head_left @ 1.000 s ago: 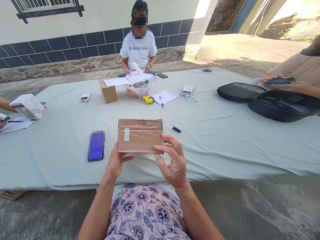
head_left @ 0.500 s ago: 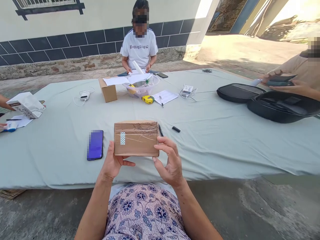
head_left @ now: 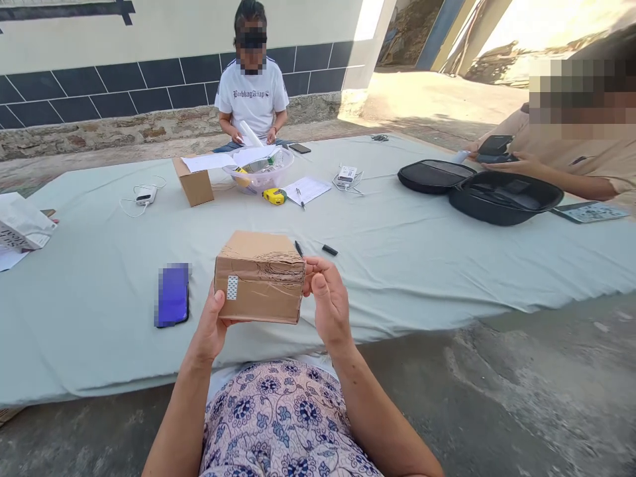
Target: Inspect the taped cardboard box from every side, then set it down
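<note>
I see the box (head_left: 263, 298) lifted, dark lines already on it, not set down. Left hand (head_left: 206, 331) pinches it — right hand (head_left: 332, 308) loosely spread beside.

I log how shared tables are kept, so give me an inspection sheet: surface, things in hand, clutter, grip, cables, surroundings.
Surface: tablecloth, pale and creased.
Things in hand: cardboard box, with dark wavy lines and a patterned sticker.
Clutter: phone, loose black cap, partly hidden black pen, yellow tape measure, plastic basin, open black case.
Grip: left hand holds the box's left side; right hand is at its right side, finger contact unclear.
Cables: white cables by two small white devices.
Surroundings: person in a white shirt opposite, another person at the right; wall with dark tiles behind.
</note>
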### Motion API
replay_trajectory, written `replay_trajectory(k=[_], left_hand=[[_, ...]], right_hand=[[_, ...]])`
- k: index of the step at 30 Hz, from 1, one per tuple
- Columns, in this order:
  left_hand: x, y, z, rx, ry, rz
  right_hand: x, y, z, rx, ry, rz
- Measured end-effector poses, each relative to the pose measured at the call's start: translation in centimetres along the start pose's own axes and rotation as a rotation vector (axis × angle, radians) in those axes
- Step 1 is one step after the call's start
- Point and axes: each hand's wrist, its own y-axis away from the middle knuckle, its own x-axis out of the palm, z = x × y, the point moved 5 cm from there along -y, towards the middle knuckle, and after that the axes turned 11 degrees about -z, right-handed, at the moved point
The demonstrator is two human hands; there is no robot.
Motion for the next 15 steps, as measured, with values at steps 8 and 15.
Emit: replay_trajectory(k=[8,15], left_hand=[[0.1,-0.4,-0.2,0.050,0.025,-0.062],[0.8,-0.2,-0.9,0.018,0.103,-0.120]], right_hand=[[0.8,-0.5,-0.7,0.126,-0.035,-0.007],[1.1,0.7,-2.0,0.092,0.071,0.096]])
